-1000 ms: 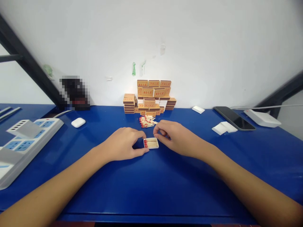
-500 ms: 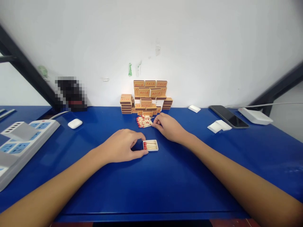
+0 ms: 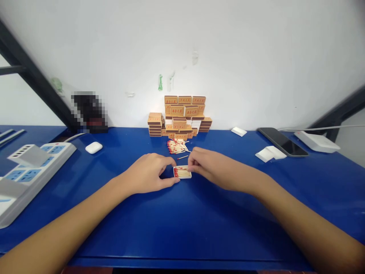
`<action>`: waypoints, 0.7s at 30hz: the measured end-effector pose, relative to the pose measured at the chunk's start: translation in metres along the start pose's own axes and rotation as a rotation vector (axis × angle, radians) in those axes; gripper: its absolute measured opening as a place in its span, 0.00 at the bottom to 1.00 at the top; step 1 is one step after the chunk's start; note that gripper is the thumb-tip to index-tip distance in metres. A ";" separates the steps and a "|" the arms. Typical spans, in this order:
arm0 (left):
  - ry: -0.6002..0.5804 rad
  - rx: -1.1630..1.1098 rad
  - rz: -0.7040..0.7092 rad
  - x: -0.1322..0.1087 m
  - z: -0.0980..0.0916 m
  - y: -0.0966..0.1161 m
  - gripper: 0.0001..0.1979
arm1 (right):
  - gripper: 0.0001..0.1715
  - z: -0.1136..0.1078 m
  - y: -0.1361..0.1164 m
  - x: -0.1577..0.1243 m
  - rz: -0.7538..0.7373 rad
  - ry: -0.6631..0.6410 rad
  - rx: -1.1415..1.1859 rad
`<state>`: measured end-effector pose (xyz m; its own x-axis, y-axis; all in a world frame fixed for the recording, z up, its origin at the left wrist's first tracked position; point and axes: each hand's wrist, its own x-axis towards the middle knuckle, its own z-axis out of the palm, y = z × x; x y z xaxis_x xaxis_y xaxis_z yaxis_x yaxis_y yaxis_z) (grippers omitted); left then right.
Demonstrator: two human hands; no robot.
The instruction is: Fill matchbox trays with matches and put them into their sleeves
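A small white matchbox tray lies on the blue table, holding several red-tipped matches. My left hand grips its left end between thumb and forefinger. Over the tray's right end, my right hand is closed in a pinch on matches whose red heads point left; how many is hidden by the fingers. Just behind the tray lies one loose match. Farther back is a heap of loose matches, in front of the stacked matchboxes.
At right are folded white pieces, a small white piece, a black phone and a white box. At left are a white earbud case and a large power strip. A white wall rises behind.
My right hand has moved from the match heap toward me, to the tray's right end. A single match now lies between heap and tray. My left hand keeps its hold; the view has shifted slightly.
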<state>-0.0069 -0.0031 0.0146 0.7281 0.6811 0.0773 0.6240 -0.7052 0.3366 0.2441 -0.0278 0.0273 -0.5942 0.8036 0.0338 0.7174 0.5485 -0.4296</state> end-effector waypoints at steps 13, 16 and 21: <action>0.000 0.016 0.017 0.001 0.002 -0.002 0.15 | 0.11 0.015 -0.012 0.004 -0.040 -0.006 -0.172; 0.003 0.007 0.023 0.001 0.001 -0.001 0.14 | 0.12 0.015 -0.012 0.005 -0.040 0.011 -0.109; 0.027 0.016 0.047 0.000 0.002 -0.002 0.13 | 0.10 0.018 -0.012 0.007 -0.055 0.052 -0.059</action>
<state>-0.0073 -0.0020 0.0125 0.7490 0.6519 0.1183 0.5936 -0.7396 0.3171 0.2250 -0.0333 0.0160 -0.6149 0.7818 0.1035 0.7051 0.6039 -0.3717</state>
